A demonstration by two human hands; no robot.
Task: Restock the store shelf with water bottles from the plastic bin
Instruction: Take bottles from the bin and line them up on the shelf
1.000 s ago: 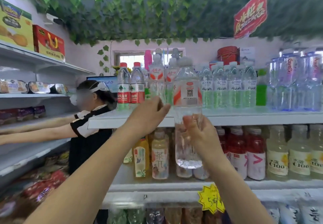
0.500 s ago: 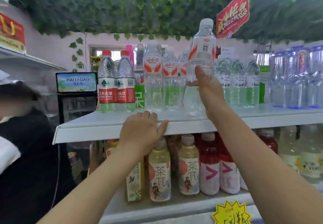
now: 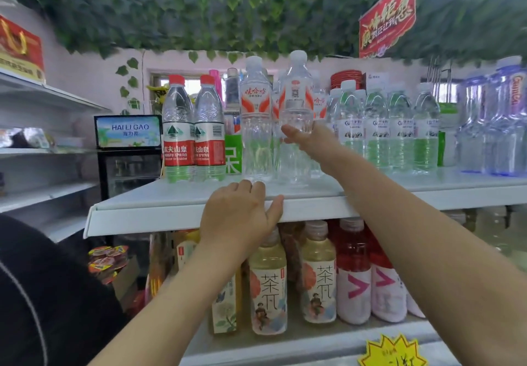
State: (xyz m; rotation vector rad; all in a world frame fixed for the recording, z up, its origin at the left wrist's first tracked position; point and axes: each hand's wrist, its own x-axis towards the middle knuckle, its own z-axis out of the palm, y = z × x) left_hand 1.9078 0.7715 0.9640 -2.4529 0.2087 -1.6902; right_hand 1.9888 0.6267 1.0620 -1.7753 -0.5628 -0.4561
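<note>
A clear water bottle [image 3: 296,100] with a white cap and orange-white label stands upright on the top white shelf [image 3: 176,211]. My right hand [image 3: 310,140] grips it around the middle from the right side. A matching bottle [image 3: 255,126] stands just to its left. My left hand [image 3: 242,217] rests on the shelf's front edge below these bottles, fingers over the lip and holding nothing. The plastic bin is out of view.
Red-labelled bottles [image 3: 194,131] stand to the left, green-tinted bottles [image 3: 399,129] and large purple-tinted bottles [image 3: 502,120] to the right. Tea and red drink bottles [image 3: 319,277] fill the shelf below. A person in dark clothing [image 3: 42,294] is at lower left. Leaf garlands hang overhead.
My right hand lifted the bottle from below shelf level up over the shelf and brought it down upright beside the matching bottle. My left hand dropped from shelf-top height onto the shelf's front edge.
</note>
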